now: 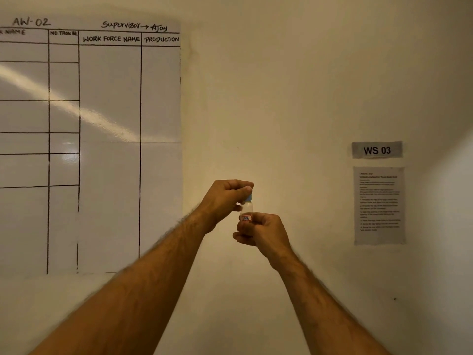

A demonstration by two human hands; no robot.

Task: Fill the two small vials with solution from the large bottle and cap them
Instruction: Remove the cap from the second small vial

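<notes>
A pale wall (294, 85) fills the view ahead of me. On its left hangs a whiteboard (110, 149) ruled into columns, with handwritten heads reading "WORK FORCE NAME" and "PRODUCTION". On the right is a grey sign (377, 149) marked "WS 03", and just under it a printed sheet (379, 206) whose small text is too blurred to read.

Both my bare forearms reach up from the bottom edge and meet near the middle. My left hand (225, 201) is above, its fingers curled over the blue cap (248, 198), so that grip is holding the cap from the top. My right hand (263, 233) is below, fingers and thumb wrapped round the lower part of the vial (247, 210), so that grip is holding the vial.

The vial stands upright in the air in front of the wall, between my two hands, with the cap sitting on its neck. Its body is clear and it bears a white label (246, 218) with a red border, partly hidden by my fingers. I cannot tell how full it is.
</notes>
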